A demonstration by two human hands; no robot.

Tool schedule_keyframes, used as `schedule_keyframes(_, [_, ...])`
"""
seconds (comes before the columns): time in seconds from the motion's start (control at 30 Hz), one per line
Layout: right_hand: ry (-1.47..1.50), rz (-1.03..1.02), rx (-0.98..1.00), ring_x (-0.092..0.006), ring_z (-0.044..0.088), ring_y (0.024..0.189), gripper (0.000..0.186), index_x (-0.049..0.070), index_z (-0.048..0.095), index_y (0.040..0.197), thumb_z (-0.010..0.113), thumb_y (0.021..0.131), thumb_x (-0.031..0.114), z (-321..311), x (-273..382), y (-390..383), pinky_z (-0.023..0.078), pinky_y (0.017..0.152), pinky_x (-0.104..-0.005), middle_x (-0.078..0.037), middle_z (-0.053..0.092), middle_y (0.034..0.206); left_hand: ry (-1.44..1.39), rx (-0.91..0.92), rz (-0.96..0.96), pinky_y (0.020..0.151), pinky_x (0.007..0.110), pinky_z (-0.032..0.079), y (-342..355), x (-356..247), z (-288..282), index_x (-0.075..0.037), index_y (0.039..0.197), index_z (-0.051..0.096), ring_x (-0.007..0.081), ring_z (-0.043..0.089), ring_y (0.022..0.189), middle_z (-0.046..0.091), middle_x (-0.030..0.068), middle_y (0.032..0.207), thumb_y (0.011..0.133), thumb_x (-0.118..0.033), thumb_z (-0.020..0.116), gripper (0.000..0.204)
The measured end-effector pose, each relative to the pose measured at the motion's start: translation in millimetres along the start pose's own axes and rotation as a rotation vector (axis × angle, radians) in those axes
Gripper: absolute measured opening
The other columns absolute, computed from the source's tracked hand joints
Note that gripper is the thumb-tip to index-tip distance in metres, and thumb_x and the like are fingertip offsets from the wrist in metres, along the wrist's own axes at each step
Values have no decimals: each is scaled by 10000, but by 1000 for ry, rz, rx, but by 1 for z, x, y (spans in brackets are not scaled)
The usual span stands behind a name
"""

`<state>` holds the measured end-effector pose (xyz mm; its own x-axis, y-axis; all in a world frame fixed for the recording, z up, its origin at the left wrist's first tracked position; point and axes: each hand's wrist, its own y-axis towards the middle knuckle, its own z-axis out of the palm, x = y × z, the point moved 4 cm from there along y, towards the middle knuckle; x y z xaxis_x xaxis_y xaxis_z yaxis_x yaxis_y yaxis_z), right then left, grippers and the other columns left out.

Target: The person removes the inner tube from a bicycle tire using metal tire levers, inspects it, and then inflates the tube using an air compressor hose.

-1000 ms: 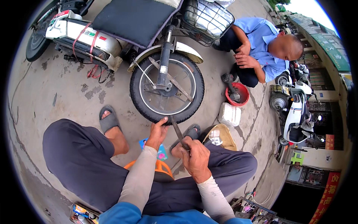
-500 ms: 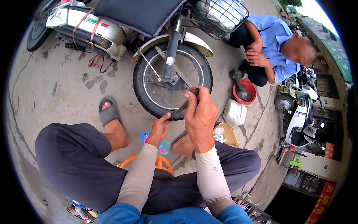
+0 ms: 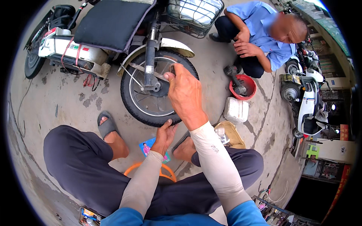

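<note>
The right hand (image 3: 184,94) is curled tight around a dark metal lever (image 3: 172,69), mostly hidden by the fist, over the front wheel's right side, higher than half a second ago. The left hand, (image 3: 164,136) loosely half-open, still has its thumb against the lower edge of the round, treaded black rubber tyre (image 3: 135,113).

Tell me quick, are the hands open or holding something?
Left hand: open, touching the tire at its lower edge.
Right hand: closed around a dark tool, mostly hidden.
</note>
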<state>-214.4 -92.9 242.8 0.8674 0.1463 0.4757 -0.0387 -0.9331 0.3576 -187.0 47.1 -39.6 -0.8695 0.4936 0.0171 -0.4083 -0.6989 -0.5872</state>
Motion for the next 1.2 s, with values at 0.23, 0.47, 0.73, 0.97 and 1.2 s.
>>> schedule_keyframes(0.23, [68,-59,59,-365,635,823,171,10,581,986,592,908,162,39,-1,25,502,669,-467,-165,649,845,133,-107,-126,1032,435,465,-9,12,17,47,1243,547,293,600,1153,636,151,1215,1009,-238,410,393])
schedule_keyframes(0.47, [-138,-99,136,-245,590,880,131,32,669,849,592,772,104,176,34,-10,479,680,-366,-84,625,818,275,51,173,1108,456,369,-24,0,21,-80,1407,430,267,476,1308,503,109,1414,1009,-352,506,487])
schedule_keyframes(0.73, [-180,-256,359,-224,508,998,359,-12,596,1157,545,833,135,216,30,-110,394,829,-347,-91,509,1063,246,103,-291,1114,451,342,-8,17,-16,-69,1372,454,296,403,1364,463,129,1444,973,-343,574,499])
schedule_keyframes(0.97, [-55,-337,438,-233,511,1035,329,13,577,1123,572,833,168,198,9,-127,382,851,-344,-115,475,1069,177,0,-237,1070,438,405,-13,-17,-14,-113,1373,480,269,462,1301,510,57,1401,853,-375,744,640])
schedule_keyframes(1.2, [-112,-324,506,-225,556,961,269,56,611,1005,602,842,269,174,18,-138,361,837,-360,-83,552,943,87,-38,-216,1088,413,379,-11,-47,-17,-59,1332,507,213,463,1290,520,86,1395,911,-471,629,601])
